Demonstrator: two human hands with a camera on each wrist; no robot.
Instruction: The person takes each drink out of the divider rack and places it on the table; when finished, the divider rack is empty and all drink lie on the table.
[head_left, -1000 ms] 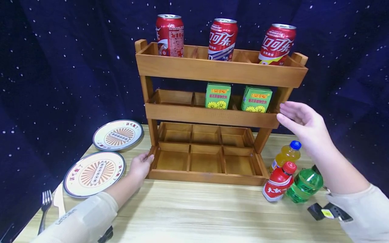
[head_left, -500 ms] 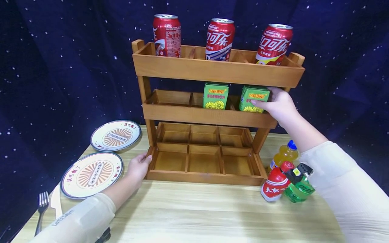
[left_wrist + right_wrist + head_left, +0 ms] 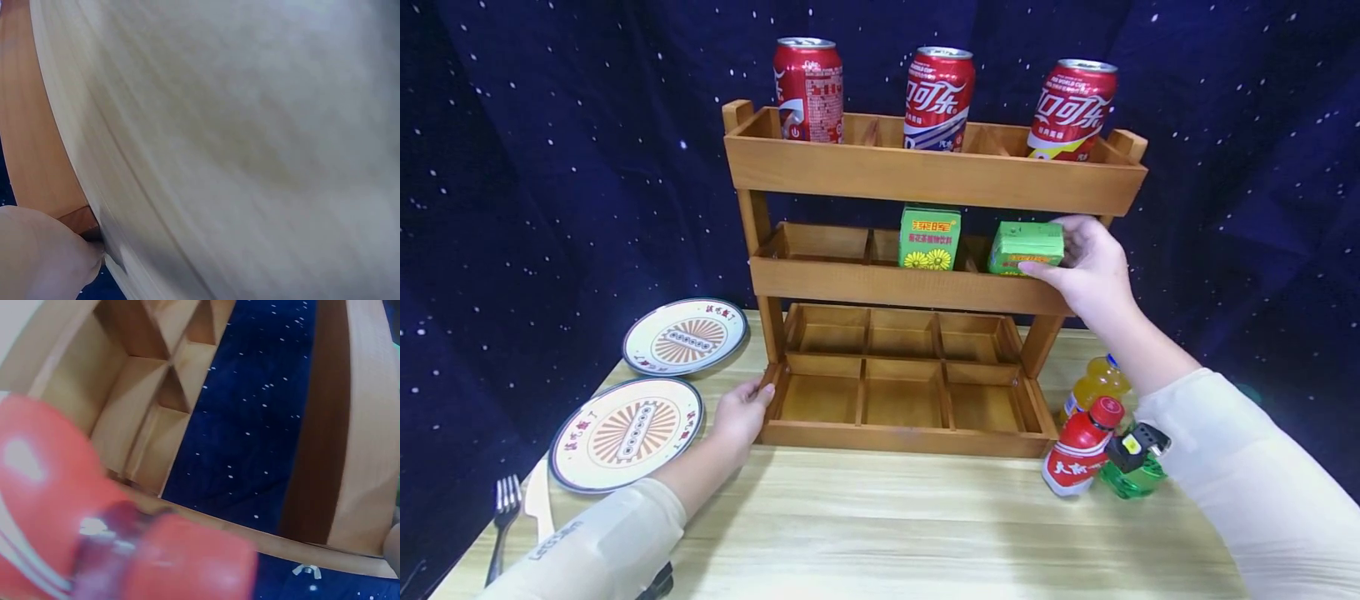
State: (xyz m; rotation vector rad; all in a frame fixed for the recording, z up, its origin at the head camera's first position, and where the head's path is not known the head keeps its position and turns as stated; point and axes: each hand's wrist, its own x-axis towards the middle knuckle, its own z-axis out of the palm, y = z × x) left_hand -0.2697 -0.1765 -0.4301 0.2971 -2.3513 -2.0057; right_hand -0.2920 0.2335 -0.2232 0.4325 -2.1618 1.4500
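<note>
A wooden three-tier rack [image 3: 887,279] stands on the table. My left hand [image 3: 741,417] grips the left side of its bottom tray; in the left wrist view, part of that hand [image 3: 47,253] meets the tray's corner. On the middle tier, my right hand [image 3: 1093,262] pinches the right green drink carton [image 3: 1028,242], thumb across its front and fingers at its right side. The carton is tipped so its top faces me more. Another green drink carton [image 3: 929,237] stands upright in the middle compartment. Only a sliver of the right hand [image 3: 392,547] shows in the right wrist view.
Three red cola cans [image 3: 938,100] stand along the top tier. Right of the rack are a red bottle [image 3: 1081,450], an orange drink bottle [image 3: 1097,383] and a partly hidden green bottle [image 3: 1135,479]. Two plates [image 3: 625,433], a fork [image 3: 505,508] and a knife [image 3: 538,500] lie left.
My right hand has moved left from beside the rack onto the right carton and taken hold of it. That carton has gone from upright to tipped. My left hand stays on the rack.
</note>
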